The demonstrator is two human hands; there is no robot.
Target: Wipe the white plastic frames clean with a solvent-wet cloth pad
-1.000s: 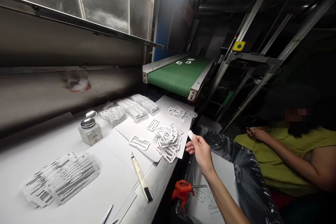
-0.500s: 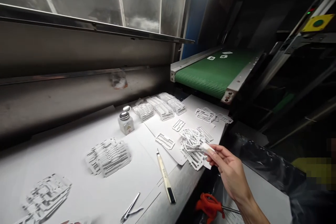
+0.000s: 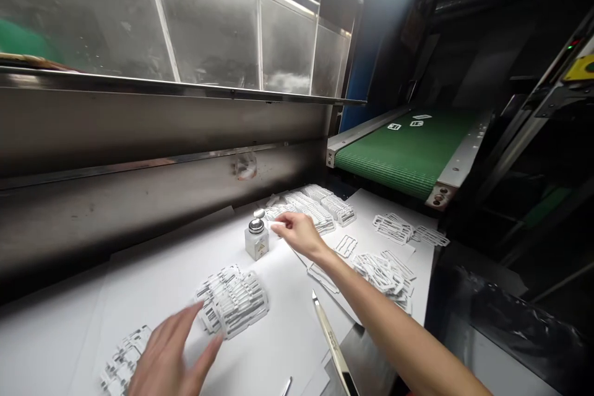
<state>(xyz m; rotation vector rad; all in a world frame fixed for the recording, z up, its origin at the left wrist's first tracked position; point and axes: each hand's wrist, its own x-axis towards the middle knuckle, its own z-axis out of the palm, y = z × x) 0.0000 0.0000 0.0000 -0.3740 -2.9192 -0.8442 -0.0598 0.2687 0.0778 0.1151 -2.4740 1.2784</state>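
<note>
My left hand (image 3: 174, 352), slightly blurred, has its thumb and fingers apart at the near side of a fanned stack of thin white cut-out frames (image 3: 239, 300). Another such stack (image 3: 123, 359) lies partly behind it. My right hand (image 3: 299, 235) reaches across the table with its fingertips pinched on a small white piece (image 3: 277, 224), whose kind I cannot make out. Just left of those fingertips stands a small square bottle (image 3: 257, 241) with a metal top and its lid flipped up. Under my right forearm are loose white frames (image 3: 383, 275), partly covered.
A pointed beige-handled tool (image 3: 331, 340) lies on the white sheets, with a metal tool tip (image 3: 286, 387) at the bottom edge. More rows of frames (image 3: 343, 209) sit at the back. A green conveyor belt (image 3: 408, 154) carries several frames. A metal ledge (image 3: 185, 91) overhangs the left.
My right hand has moved left from the loose frames to beside the bottle, still pinching a white piece. My left hand has come up into view by the fanned stack. The camera view has shifted.
</note>
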